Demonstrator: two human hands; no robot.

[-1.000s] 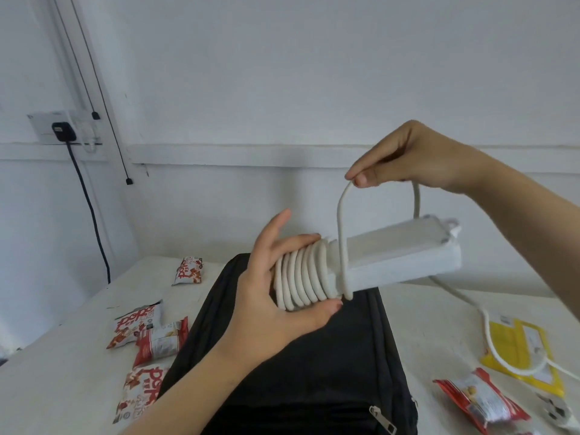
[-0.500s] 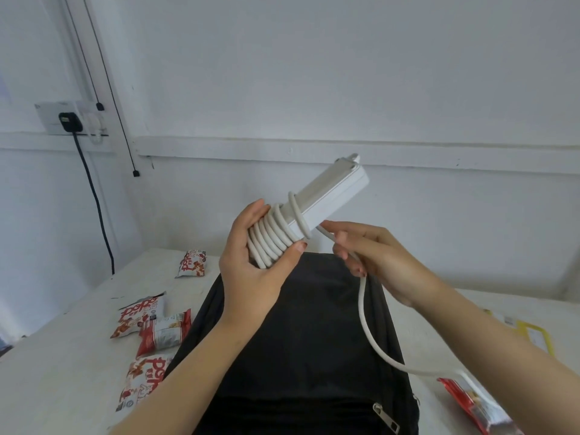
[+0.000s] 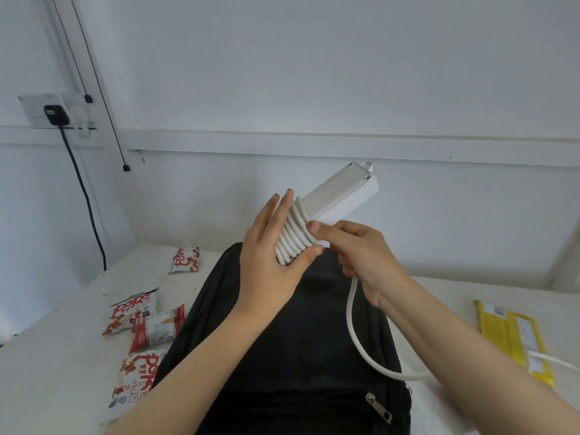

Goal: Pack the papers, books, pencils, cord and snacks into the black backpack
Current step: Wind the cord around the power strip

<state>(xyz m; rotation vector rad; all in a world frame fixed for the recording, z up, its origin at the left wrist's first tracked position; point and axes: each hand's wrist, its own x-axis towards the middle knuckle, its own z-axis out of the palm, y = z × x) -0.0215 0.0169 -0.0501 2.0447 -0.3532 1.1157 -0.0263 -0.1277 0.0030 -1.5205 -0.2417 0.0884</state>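
- The long white plastic power strip [image 3: 337, 196], with thick white cord [image 3: 293, 235] coiled round its lower end, is held in the air above the black fabric backpack [image 3: 298, 340], its long axis tilting up and to the right.
- The left hand [image 3: 273, 262] cups the coils, thumb under, fingers spread flat.
- The right hand [image 3: 361, 255], just right of the coils, pinches the loose cord that trails down to the right; I judge it will lead the next wrap.

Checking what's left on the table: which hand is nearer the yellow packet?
Right. The right hand guides the white cord above the backpack, on the side of the yellow packet. The left hand holds the coils further left.
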